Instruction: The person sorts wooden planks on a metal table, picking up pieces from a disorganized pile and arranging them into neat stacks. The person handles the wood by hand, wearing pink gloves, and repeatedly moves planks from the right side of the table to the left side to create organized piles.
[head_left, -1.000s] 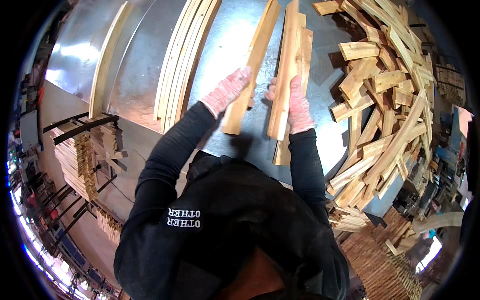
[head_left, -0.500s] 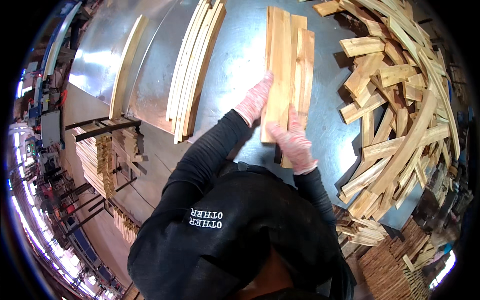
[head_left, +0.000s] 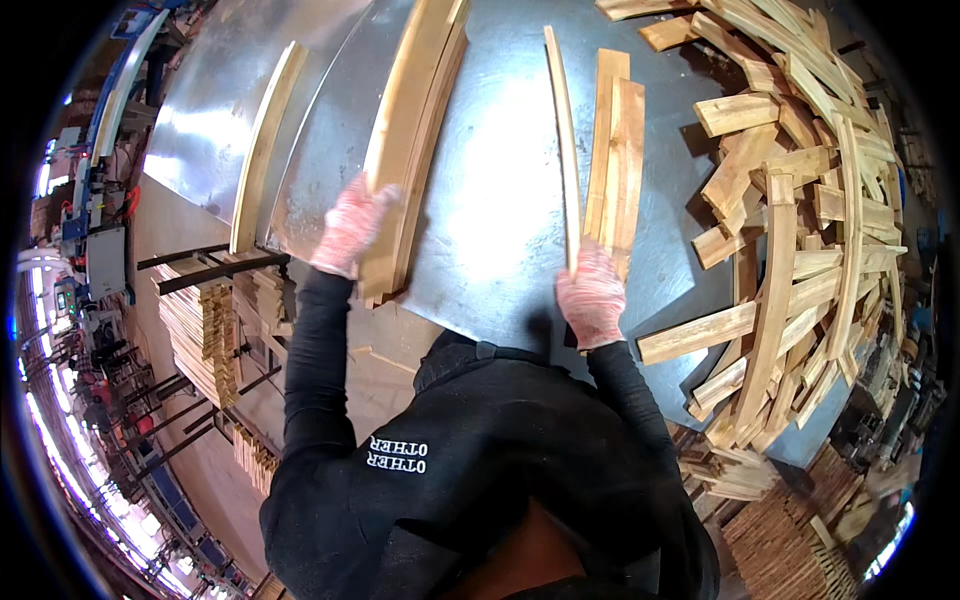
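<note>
My left hand (head_left: 355, 222), in a pink-and-white knit glove, grips the near left edge of a wide wooden board (head_left: 408, 130). That board lies on top of the left stack of slats (head_left: 432, 150), mostly covering it. My right hand (head_left: 592, 298), gloved alike, is closed around the near end of a thin wooden slat (head_left: 565, 140) standing on its narrow edge. Just right of that slat, two flat wooden boards (head_left: 625, 160) lie side by side, their near ends partly hidden by the right hand.
The metal table (head_left: 490, 190) bears everything. A jumbled heap of boards (head_left: 780, 270) fills its right side. A single slat (head_left: 265, 150) lies at the left. Below the table's left edge, stacked slats (head_left: 195, 330) rest on a black metal rack (head_left: 215, 268).
My left hand has carried the wide board leftward from the middle onto the left stack. My right hand has moved slightly nearer and now holds the thin slat, which stands apart on edge.
</note>
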